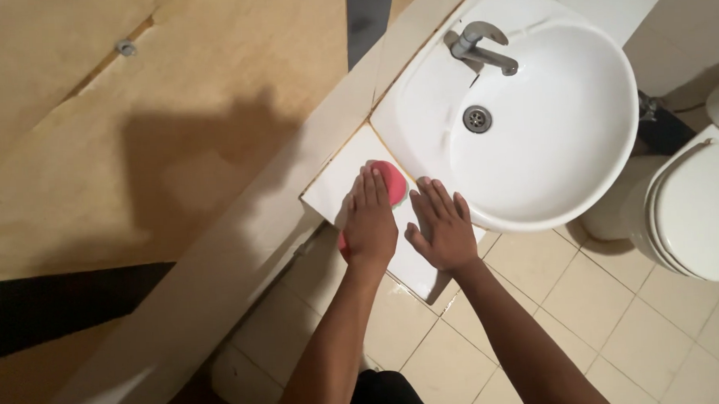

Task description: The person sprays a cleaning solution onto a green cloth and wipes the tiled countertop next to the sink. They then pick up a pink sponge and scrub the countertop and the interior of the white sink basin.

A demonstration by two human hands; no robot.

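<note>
A pink-red sponge (391, 179) lies on the white ledge (335, 191) just left of the sink (583, 136). The left hand (370, 222) presses flat on it, fingers straight and close together. The right hand (443, 227) rests palm-down beside it, fingers slightly spread, touching the sink's rim. Both forearms reach up from below.

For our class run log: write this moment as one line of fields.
left hand: flat on pink sponge | right hand: flat on white ledge beside sink | tap: no water visible
</note>
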